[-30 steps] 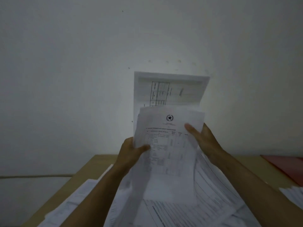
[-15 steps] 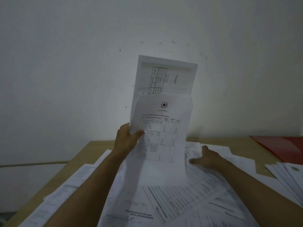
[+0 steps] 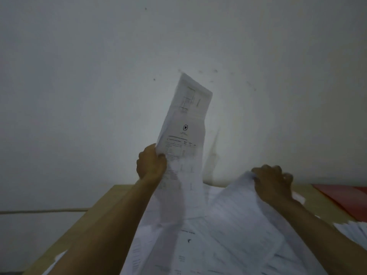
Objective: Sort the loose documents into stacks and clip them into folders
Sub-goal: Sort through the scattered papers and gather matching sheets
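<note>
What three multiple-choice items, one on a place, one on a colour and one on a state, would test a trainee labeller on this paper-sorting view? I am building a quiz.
1. Where is the flat red folder?
A. At the right edge of the tan wooden table
B. In the left hand
C. Leaning on the wall

2. What colour is the round star emblem on the raised white printed sheets?
A. Red
B. Black
C. Green

3. What is the right hand doing?
A. Lying flat and open
B. Gripping a folder
C. Gripping the edge of a white printed sheet on the pile

Answers: 1 A, the folder lies at the table's far right; 2 B, the emblem is dark on white paper, which the left hand holds up; 3 C, the fingers curl over a lifted paper edge.
</note>
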